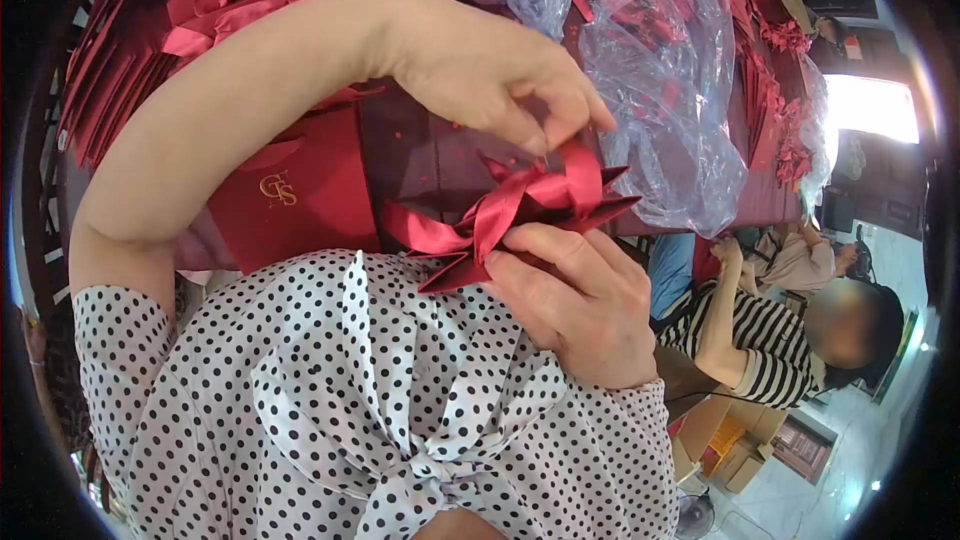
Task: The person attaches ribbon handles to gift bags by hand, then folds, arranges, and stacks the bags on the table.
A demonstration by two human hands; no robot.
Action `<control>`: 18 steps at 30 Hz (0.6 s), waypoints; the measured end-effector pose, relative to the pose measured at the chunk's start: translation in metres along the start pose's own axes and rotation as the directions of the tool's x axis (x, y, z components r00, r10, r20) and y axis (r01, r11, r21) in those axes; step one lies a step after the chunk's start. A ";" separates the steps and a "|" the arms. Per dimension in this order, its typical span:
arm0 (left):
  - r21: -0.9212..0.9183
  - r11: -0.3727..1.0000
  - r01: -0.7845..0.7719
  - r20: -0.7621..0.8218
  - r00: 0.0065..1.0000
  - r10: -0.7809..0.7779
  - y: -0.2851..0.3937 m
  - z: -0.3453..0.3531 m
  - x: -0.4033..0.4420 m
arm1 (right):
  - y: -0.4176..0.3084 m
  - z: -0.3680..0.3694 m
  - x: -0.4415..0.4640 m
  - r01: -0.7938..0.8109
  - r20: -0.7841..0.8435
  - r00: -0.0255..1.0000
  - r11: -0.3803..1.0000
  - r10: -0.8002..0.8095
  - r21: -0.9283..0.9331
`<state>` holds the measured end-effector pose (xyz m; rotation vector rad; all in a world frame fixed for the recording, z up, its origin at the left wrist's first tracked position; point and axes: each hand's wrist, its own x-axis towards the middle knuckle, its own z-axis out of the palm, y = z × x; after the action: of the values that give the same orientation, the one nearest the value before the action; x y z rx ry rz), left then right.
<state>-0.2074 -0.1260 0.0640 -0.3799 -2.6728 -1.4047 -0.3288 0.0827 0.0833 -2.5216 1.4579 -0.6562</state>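
"Two hands on the work. State of each, nearest first?"

"Beyond the dotted blouse (300, 390), the right hand (590, 305) grasps a red bag (455, 275) and its ribbon (500, 210). Left hand (500, 75), farther off: thumb and finger pinched together above the ribbon (what is between them, too small to tell)."

"Technique?"

"My judgement: hold the bag steady near its edge without crushing it; draw the satin lightly, so loops lie flat and untwisted. Fingertips only (creases would show)."

"Surroundings?"

"Left of the held bag, a printed bag (330, 210) lies on the maroon table cover (425, 155). Far left, stacked red bags (110, 110); far right of the hands, clear plastic (665, 120) with red pieces. Off to the right, a co-worker in stripes (775, 345), hands apart from ours."
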 end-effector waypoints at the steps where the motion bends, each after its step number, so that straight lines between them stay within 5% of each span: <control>1: -0.105 0.993 -0.044 0.055 0.997 0.050 0.001 0.001 0.004 | 0.000 -0.001 0.000 0.010 -0.004 1.000 1.000 -0.010 0.017; 5: -0.058 0.985 0.164 0.186 0.971 -0.151 0.010 -0.007 0.001 | -0.003 -0.004 -0.001 -0.017 -0.018 1.000 0.999 0.018 0.049; 10: 0.210 0.960 0.183 -0.319 0.941 -0.109 0.028 -0.019 -0.051 | 0.001 -0.006 -0.003 -0.230 -0.111 0.966 0.973 0.232 0.034; 12: 0.144 0.940 0.308 -0.324 0.913 -0.249 0.038 -0.016 -0.060 | 0.003 -0.004 0.000 -0.213 -0.116 0.969 0.976 0.217 0.051; 14: 0.222 0.953 0.205 -0.456 0.886 -0.084 0.038 -0.012 -0.070 | 0.004 -0.002 0.007 -0.166 -0.144 0.975 0.985 0.170 0.038; 16: -0.091 0.994 0.059 -0.648 0.755 -0.104 0.044 0.004 -0.073 | 0.015 -0.002 0.007 -0.091 -0.251 0.964 0.996 0.087 -0.006; 17: -0.328 0.939 -0.101 -0.743 0.642 -0.190 0.054 0.017 -0.074 | 0.010 -0.002 0.010 -0.191 -0.326 0.925 0.981 0.195 0.047; 18: -0.214 0.951 -0.225 -0.842 0.536 -0.063 0.056 0.025 -0.076 | 0.007 -0.003 0.015 -0.214 -0.421 0.885 0.977 0.200 0.015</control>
<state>-0.1186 -0.0885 0.0790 0.1586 -1.6179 -1.4415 -0.3292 0.0666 0.0877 -2.2882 1.8532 -1.2009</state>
